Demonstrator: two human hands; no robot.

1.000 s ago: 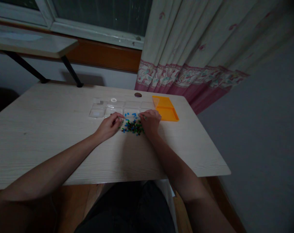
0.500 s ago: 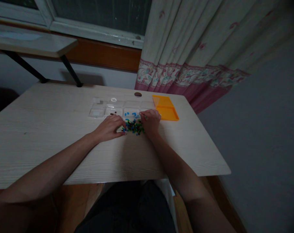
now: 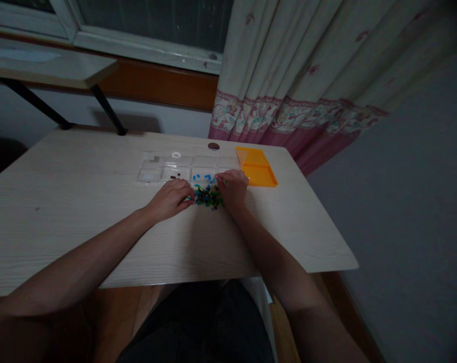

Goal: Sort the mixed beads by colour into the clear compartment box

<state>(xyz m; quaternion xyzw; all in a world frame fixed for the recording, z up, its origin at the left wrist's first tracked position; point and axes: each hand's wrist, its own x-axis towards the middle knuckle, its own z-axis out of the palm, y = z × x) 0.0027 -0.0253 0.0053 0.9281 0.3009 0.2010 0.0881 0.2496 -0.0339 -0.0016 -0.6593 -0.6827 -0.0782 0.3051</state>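
One blue-green-dark pile of tiny bits [image 3: 208, 196] was flanked by left hand [image 3: 171, 198] and right hand [image 3: 233, 187]; grips couldn't be made out.

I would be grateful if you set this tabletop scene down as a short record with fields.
Surface: pale wooden table
Left hand: fingertips at the pile's left edge; whether they hold a piece is unclear
Right hand: at the pile's right side, fingertips near the blue pieces
Pile: small blue, green and dark pieces
Clear tray: behind the pile; blue and brown pieces in separate front compartments
Orange case: at the tray's right end
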